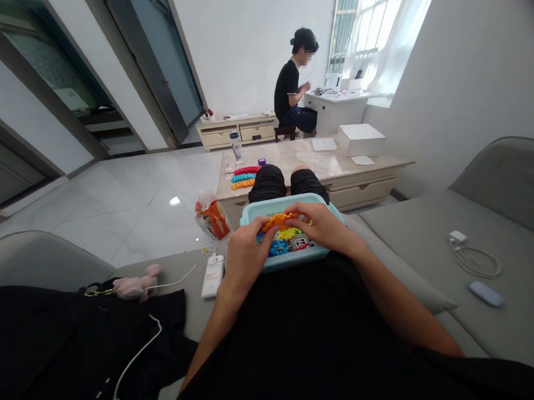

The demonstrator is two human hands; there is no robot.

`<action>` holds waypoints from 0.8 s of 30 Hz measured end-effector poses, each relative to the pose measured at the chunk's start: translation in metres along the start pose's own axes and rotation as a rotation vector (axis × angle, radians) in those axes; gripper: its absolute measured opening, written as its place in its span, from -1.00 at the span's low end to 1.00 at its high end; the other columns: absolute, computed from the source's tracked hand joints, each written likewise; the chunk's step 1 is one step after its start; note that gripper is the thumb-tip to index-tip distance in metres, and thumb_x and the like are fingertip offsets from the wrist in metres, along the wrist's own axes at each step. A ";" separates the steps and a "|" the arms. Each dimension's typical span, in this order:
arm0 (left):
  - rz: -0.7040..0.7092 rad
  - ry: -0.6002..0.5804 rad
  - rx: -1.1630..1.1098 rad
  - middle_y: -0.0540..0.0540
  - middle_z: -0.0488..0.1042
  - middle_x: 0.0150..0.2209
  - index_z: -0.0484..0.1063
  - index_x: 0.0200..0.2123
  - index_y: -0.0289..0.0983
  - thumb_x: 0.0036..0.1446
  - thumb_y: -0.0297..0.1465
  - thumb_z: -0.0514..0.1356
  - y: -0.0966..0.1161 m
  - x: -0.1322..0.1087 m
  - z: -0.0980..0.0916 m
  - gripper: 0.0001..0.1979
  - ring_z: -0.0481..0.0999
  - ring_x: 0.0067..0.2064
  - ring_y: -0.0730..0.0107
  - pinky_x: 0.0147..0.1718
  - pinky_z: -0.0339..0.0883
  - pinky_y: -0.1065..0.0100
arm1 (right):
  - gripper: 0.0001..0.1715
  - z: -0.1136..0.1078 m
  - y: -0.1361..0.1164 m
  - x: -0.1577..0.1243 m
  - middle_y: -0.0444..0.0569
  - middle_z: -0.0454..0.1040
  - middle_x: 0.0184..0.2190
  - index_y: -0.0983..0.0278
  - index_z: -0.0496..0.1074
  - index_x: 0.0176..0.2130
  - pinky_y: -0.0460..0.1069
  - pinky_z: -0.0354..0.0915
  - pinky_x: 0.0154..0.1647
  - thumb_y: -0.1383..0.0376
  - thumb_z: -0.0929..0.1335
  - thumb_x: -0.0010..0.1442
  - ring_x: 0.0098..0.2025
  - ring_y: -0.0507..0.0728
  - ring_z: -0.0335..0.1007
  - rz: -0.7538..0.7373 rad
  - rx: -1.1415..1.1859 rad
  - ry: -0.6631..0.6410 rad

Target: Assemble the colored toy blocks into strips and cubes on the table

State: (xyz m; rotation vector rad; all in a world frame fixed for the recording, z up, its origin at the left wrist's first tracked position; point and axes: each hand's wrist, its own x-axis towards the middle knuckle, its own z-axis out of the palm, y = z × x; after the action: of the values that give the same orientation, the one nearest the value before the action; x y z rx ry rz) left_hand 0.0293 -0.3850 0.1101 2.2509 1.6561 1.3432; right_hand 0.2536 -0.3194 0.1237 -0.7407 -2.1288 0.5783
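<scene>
A light blue tray [289, 201] rests on my lap and holds several coloured plastic building pieces [282, 244]. Both hands sit over the tray. My left hand [246, 253] and my right hand [322, 226] are closed on the two ends of an orange row of joined pieces [279, 221], held just above the loose ones. On the coffee table beyond my knees lie a red row [247, 170], a blue row [243, 178] and an orange row [243, 184] of pieces.
I sit on a grey sofa [497, 235] with a white power bank [212, 275], a pink plush [137, 285], a charger with cable [469, 252] and a small blue case [485, 293]. The coffee table [319, 167] carries a white box [361, 139]. Another person sits at a desk far back.
</scene>
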 end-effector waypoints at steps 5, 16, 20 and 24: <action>-0.033 0.056 -0.063 -0.04 0.74 -0.26 0.64 -0.04 -0.16 0.46 -0.28 0.26 0.002 0.000 -0.001 -0.83 0.72 -0.24 0.22 -0.16 0.48 0.29 | -0.84 -0.002 -0.001 0.000 -0.02 0.72 -0.13 0.19 0.61 -0.05 0.04 0.48 -0.02 0.19 0.46 0.44 -0.10 0.21 0.66 0.007 0.013 0.026; -0.078 0.125 -0.100 -0.06 0.74 -0.24 0.61 0.04 -0.19 0.45 -0.26 0.27 0.001 -0.002 0.001 -0.79 0.74 -0.24 0.23 -0.21 0.49 0.33 | -0.82 -0.007 -0.004 -0.002 -0.06 0.71 -0.21 0.20 0.62 -0.12 0.01 0.47 -0.09 0.14 0.51 0.39 -0.22 0.16 0.63 -0.010 0.015 0.084; -0.030 0.073 -0.074 -0.07 0.74 -0.17 0.62 0.02 -0.19 0.47 -0.30 0.24 0.006 -0.002 -0.002 -0.81 0.72 -0.19 0.25 -0.13 0.49 0.33 | -0.81 -0.001 -0.001 -0.002 -0.06 0.71 -0.20 0.19 0.60 -0.11 0.01 0.48 -0.08 0.13 0.52 0.40 -0.21 0.16 0.64 -0.097 -0.038 0.074; -0.002 -0.003 -0.048 -0.11 0.75 -0.13 0.61 0.07 -0.21 0.52 -0.32 0.18 0.007 -0.003 -0.003 -0.76 0.73 -0.14 0.19 -0.06 0.49 0.28 | -0.83 -0.002 -0.003 -0.004 -0.04 0.69 -0.21 0.17 0.57 -0.13 0.02 0.46 -0.09 0.13 0.50 0.43 -0.18 0.17 0.63 -0.179 -0.104 0.060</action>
State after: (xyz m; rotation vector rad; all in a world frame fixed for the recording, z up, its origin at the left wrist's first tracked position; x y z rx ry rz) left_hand 0.0323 -0.3916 0.1137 2.2234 1.6065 1.3636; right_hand 0.2562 -0.3240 0.1251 -0.6072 -2.1539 0.3481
